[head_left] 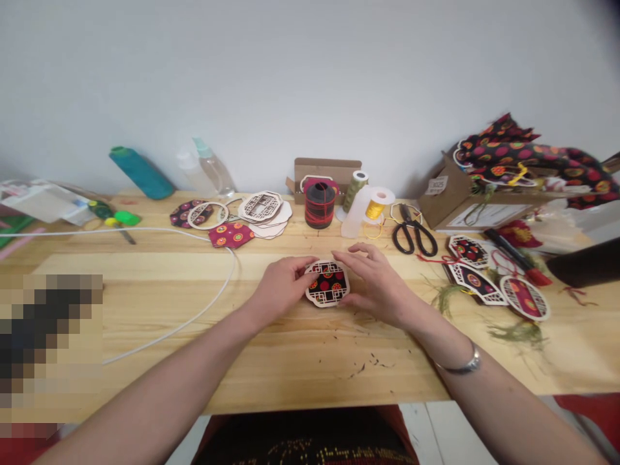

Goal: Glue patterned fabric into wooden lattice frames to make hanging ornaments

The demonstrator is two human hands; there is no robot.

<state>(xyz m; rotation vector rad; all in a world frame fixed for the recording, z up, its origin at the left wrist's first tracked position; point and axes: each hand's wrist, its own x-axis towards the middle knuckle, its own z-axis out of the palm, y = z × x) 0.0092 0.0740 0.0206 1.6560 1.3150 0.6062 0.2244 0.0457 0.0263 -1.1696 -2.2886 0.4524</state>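
A small wooden lattice ornament (327,285) with scalloped edges, backed with dark floral fabric, is between my hands over the middle of the table. My left hand (287,282) pinches its left edge, thumb on the front and fingers partly hidden behind. At the right, my right hand (376,284) spans the rim, index finger at the upper corner and thumb at the lower one. Its other fingers are stretched out and apart from the ornament.
Behind stand a black spool with red thread (320,205), a yellow thread spool (378,205) and black-handled scissors (414,232). Finished-looking ornaments (524,298) lie right, below a cardboard box (448,200). Wooden pieces (264,213) and a white cable (213,297) are left.
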